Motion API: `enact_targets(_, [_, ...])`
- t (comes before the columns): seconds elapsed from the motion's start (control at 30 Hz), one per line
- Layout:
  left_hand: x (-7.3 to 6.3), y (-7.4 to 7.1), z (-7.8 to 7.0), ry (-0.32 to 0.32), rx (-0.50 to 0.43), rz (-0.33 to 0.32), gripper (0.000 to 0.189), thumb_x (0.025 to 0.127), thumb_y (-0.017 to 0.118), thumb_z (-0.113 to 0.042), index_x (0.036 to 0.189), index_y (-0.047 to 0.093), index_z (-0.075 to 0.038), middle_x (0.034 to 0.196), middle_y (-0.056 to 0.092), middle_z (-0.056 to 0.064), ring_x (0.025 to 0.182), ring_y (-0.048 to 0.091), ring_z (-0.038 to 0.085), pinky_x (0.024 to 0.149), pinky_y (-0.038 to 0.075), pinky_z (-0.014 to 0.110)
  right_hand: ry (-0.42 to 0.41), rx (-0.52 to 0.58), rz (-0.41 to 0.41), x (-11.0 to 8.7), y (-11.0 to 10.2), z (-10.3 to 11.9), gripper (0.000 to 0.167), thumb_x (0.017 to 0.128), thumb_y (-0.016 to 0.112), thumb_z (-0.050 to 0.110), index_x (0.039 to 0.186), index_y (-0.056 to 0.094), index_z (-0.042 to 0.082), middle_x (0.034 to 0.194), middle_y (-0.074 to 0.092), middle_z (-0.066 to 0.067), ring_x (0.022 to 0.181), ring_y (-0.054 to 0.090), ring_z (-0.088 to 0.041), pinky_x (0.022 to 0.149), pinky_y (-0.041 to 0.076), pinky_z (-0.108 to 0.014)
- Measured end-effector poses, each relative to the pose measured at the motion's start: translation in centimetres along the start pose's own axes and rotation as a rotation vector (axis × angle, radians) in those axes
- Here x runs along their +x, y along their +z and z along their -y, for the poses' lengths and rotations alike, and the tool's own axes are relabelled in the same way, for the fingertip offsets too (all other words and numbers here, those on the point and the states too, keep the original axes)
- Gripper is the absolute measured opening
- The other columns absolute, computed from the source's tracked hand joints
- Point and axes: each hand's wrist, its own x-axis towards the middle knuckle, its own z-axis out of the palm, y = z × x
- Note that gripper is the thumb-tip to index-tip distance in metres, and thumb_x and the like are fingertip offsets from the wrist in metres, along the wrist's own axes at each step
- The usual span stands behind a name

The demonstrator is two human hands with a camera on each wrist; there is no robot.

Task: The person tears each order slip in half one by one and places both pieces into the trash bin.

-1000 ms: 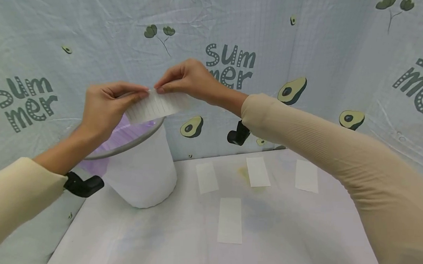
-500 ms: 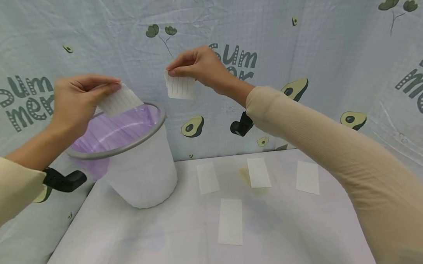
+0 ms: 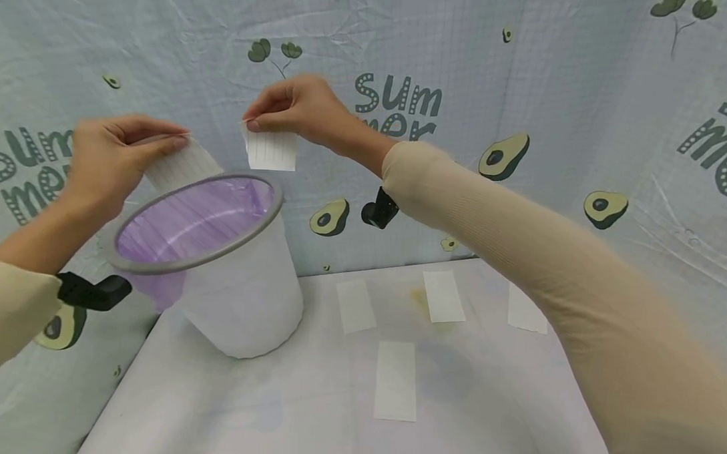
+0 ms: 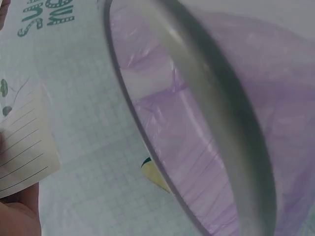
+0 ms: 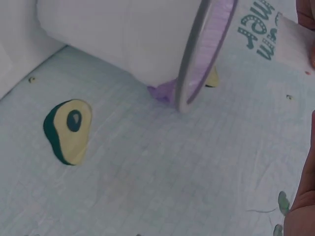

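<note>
In the head view my left hand (image 3: 104, 161) pinches a piece of lined paper (image 3: 184, 164) between thumb and fingers, just above the far left rim of a bin. My right hand (image 3: 304, 111) pinches another lined paper piece (image 3: 274, 150), which hangs above the bin's far right rim. The bin (image 3: 246, 303) is white with a grey rim and a purple liner (image 3: 201, 215). Ruled lines show on the paper (image 4: 29, 147) at the edge of the left wrist view. Only part of my right hand (image 5: 302, 196) shows in the right wrist view.
Several white paper slips lie on the pale cloth-covered table (image 3: 309, 412): one slip (image 3: 396, 382) in front, another slip (image 3: 444, 296) farther back, and a slip (image 3: 525, 309) partly behind my right sleeve. A printed sheet (image 3: 554, 93) hangs behind the table.
The two hands, together on one paper a second ago, have separated, each with a piece. My left hand has moved left; my right went up and right, then back left.
</note>
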Motion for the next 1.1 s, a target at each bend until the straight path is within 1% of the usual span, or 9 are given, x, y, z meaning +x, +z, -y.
enact_targets(0.1, [0.6,-0.7,0.2,-0.064,0.029,0.014,0.014,0.091,0.078,-0.015,0.104,0.082,-0.018,0.086,0.072,-0.025,0.091,0.061,-0.002,0.069,0.046,0.006,-0.011,-0.039,0.021,1.1,0.9,0.5,0.014,0.087,0.083,0.018,0.099,0.081,0.01,0.098,0.077,0.001,0.088,0.069,-0.013,0.074,0.053,-0.026])
enact_targets(0.2, [1.1,-1.5,0.4,-0.133,0.065,0.044,0.013,0.092,0.077,-0.018,0.103,0.082,-0.023,0.086,0.07,-0.028,0.092,0.058,-0.002,0.068,0.045,0.006,-0.006,-0.093,0.052,2.2,1.8,1.0,0.016,0.089,0.082,0.02,0.102,0.081,0.011,0.1,0.077,0.003,0.091,0.069,-0.01,0.076,0.052,-0.023])
enact_targets(0.4, [1.7,-2.5,0.9,-0.224,0.193,0.112,0.012,0.095,0.074,-0.026,0.102,0.08,-0.034,0.087,0.063,-0.031,0.091,0.054,-0.003,0.066,0.043,0.007,-0.015,-0.234,0.143,3.7,3.3,1.7,0.018,0.093,0.077,0.021,0.109,0.079,0.014,0.104,0.077,0.005,0.098,0.068,-0.003,0.084,0.048,-0.016])
enact_targets(0.53, [1.9,-3.1,1.2,-0.286,0.225,0.152,0.01,0.095,0.073,-0.033,0.098,0.079,-0.04,0.086,0.06,-0.031,0.088,0.053,-0.002,0.063,0.045,0.011,-0.014,-0.298,0.187,4.4,4.3,2.0,0.017,0.093,0.077,0.023,0.108,0.078,0.015,0.104,0.076,0.007,0.099,0.067,-0.001,0.084,0.047,-0.014])
enact_targets(0.67, [2.0,-3.3,1.3,-0.303,0.212,0.169,0.006,0.093,0.075,-0.037,0.094,0.079,-0.041,0.087,0.061,-0.031,0.084,0.054,-0.002,0.061,0.046,0.013,0.001,-0.318,0.208,4.9,5.0,2.0,0.015,0.093,0.077,0.023,0.106,0.078,0.015,0.104,0.076,0.006,0.098,0.067,-0.002,0.084,0.046,-0.013])
enact_targets(0.77, [2.3,-3.3,1.3,-0.31,0.214,0.178,0.005,0.092,0.075,-0.038,0.092,0.079,-0.042,0.085,0.061,-0.031,0.082,0.056,-0.002,0.061,0.046,0.012,-0.01,-0.353,0.228,5.1,5.1,2.1,0.014,0.094,0.076,0.022,0.106,0.079,0.015,0.103,0.076,0.006,0.097,0.066,-0.003,0.084,0.045,-0.013])
enact_targets(0.9, [2.6,-3.5,1.3,-0.327,0.217,0.201,0.008,0.092,0.076,-0.036,0.09,0.077,-0.044,0.083,0.061,-0.031,0.077,0.058,-0.002,0.06,0.049,0.014,-0.004,-0.363,0.263,5.3,5.4,2.4,0.012,0.094,0.076,0.019,0.105,0.079,0.014,0.102,0.076,0.005,0.096,0.064,-0.003,0.083,0.045,-0.014])
enact_targets(1.03, [2.7,-3.6,1.4,-0.346,0.224,0.219,0.009,0.093,0.075,-0.036,0.093,0.076,-0.045,0.085,0.06,-0.03,0.073,0.061,-0.002,0.059,0.051,0.015,0.028,-0.349,0.288,5.4,5.9,2.6,0.013,0.094,0.076,0.016,0.106,0.079,0.012,0.103,0.076,0.003,0.096,0.064,-0.004,0.083,0.046,-0.014])
enact_targets(1.1, [2.8,-3.7,1.5,-0.351,0.239,0.213,0.008,0.093,0.075,-0.038,0.096,0.074,-0.046,0.087,0.058,-0.029,0.073,0.06,-0.004,0.059,0.051,0.014,0.047,-0.356,0.291,5.5,6.0,2.7,0.013,0.094,0.075,0.017,0.106,0.079,0.013,0.103,0.075,0.004,0.096,0.063,-0.004,0.083,0.045,-0.014])
